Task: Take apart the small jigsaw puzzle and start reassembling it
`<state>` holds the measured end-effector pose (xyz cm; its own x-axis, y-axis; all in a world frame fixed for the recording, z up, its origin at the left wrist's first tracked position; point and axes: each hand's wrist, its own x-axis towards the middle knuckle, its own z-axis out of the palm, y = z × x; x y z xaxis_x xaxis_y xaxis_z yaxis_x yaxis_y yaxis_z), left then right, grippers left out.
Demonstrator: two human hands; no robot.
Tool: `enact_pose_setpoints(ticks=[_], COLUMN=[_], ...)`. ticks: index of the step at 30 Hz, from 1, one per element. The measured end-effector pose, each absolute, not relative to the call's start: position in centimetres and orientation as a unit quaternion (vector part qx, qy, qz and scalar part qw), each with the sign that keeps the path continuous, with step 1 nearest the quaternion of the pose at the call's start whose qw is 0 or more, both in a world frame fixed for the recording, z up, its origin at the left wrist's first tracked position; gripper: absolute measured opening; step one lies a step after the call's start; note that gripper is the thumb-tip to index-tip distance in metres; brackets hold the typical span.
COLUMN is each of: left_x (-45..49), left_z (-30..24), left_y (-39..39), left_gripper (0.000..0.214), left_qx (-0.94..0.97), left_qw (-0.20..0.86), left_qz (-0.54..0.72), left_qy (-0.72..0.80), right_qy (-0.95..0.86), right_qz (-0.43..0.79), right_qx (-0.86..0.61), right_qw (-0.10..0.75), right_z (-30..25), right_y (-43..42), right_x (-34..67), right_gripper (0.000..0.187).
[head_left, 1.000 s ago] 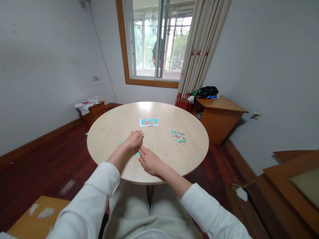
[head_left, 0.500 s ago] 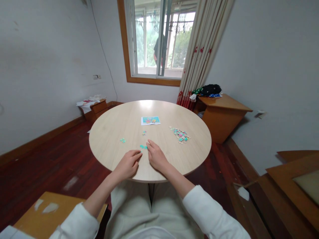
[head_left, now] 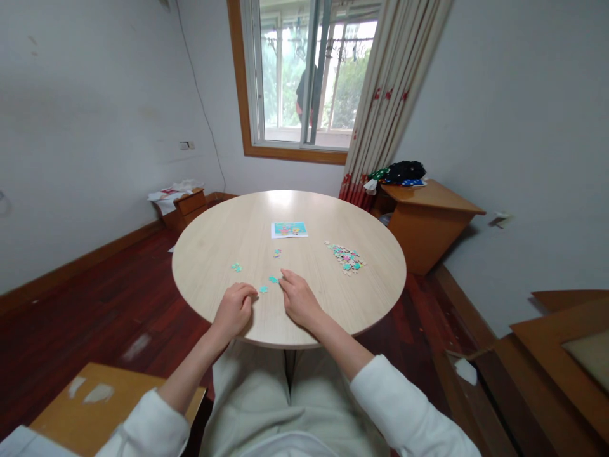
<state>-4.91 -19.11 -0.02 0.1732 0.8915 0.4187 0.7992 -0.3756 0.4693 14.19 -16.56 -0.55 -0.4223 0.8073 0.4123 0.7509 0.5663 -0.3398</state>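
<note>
Teal jigsaw puzzle pieces (head_left: pixel 273 279) lie joined on the round table (head_left: pixel 209 241), with the fingertips of my right hand (head_left: pixel 299 301) closed on their right edge. A single teal puzzle piece (head_left: pixel 263 289) rests just left of and nearer to me than these. Beside it, my left hand (head_left: pixel 233 308) has its fingers stretched toward the piece, thumb lower and apart, with nothing visible in them. A small group of green-teal pieces (head_left: pixel 236 267) sits beyond my left hand. Farther back are a few multicoloured pieces (head_left: pixel 277 253).
A printed picture card (head_left: pixel 290 230) lies toward the table's far side. At the right is a heap of loose puzzle pieces (head_left: pixel 348 259). A wooden cabinet (head_left: pixel 428 216) with cloths on it stands behind right, and a wooden stool or box (head_left: pixel 61 406) is low at left.
My left hand has drawn back to the left, away from the teal pieces. One teal piece now lies separate between the hands. My right hand stays nearly in place.
</note>
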Motion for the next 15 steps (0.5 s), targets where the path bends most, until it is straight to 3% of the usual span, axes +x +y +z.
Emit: enact_pose_setpoints(ticks=[7, 15], left_x=[-3.9, -4.07], left_z=[0.24, 0.11], left_y=[-19.82, -19.73], left_gripper=[0.049, 0.043], left_qx=[0.814, 0.791], left_qw=[-0.006, -0.029], left_qz=[0.198, 0.172], left_qy=[0.547, 0.586], right_qy=[-0.843, -0.842], right_qz=[0.046, 0.039], right_qx=[-0.456, -0.453], right_qw=[0.282, 0.289], right_z=[-0.74, -0.96], right_y=[-16.6, -16.49], right_x=[14.21, 14.13], right_gripper=[0.039, 0.037])
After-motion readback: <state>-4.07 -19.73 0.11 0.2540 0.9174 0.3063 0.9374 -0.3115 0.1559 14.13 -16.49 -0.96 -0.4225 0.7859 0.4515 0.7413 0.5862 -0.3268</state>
